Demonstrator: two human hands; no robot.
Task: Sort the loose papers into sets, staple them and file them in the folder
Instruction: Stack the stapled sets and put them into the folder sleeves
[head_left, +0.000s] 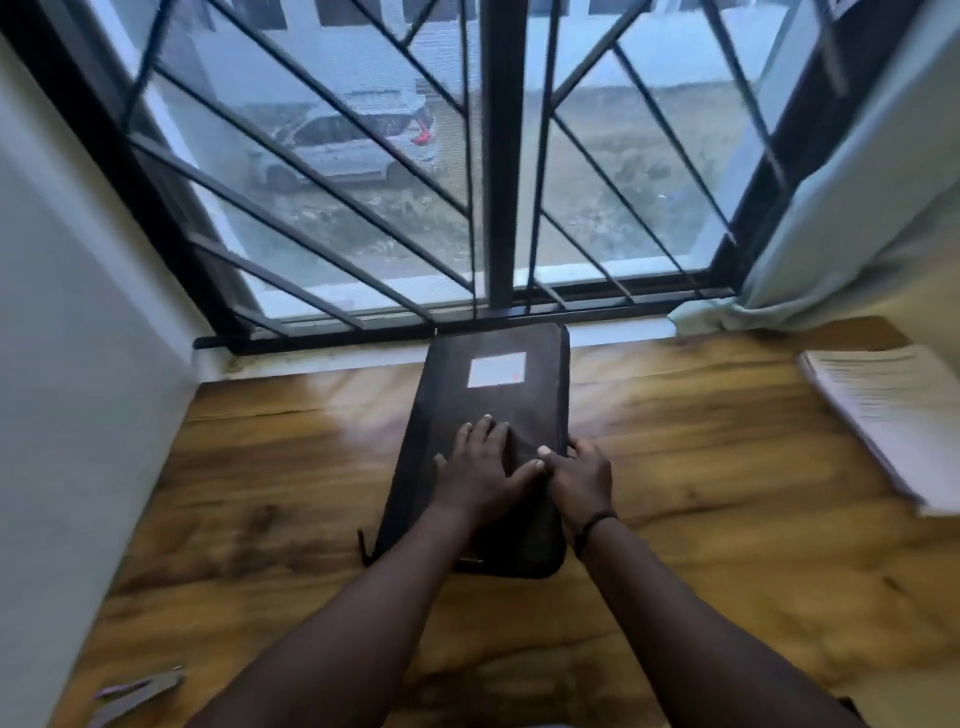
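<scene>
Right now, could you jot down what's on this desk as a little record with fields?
surface: wooden desk by a barred window
centre: dark folder, closed, white label on top
left hand: flat on the folder
right hand: fingers curled at the folder's right edge
right side: stack of papers
near left corner: stapler, blurred
upper right: curtain

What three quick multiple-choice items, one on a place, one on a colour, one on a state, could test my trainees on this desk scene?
1. Where are the papers?
A. on the folder
B. at the desk's right edge
C. on the sill

2. What colour is the folder?
A. black
B. red
C. white

3. The folder is:
A. open
B. upright
C. closed, lying flat

Key: 1 B, the stack lies far right on the desk. 2 A, dark cover with a white label. 3 C, the left hand lies on its cover, the right hand at its edge.
</scene>
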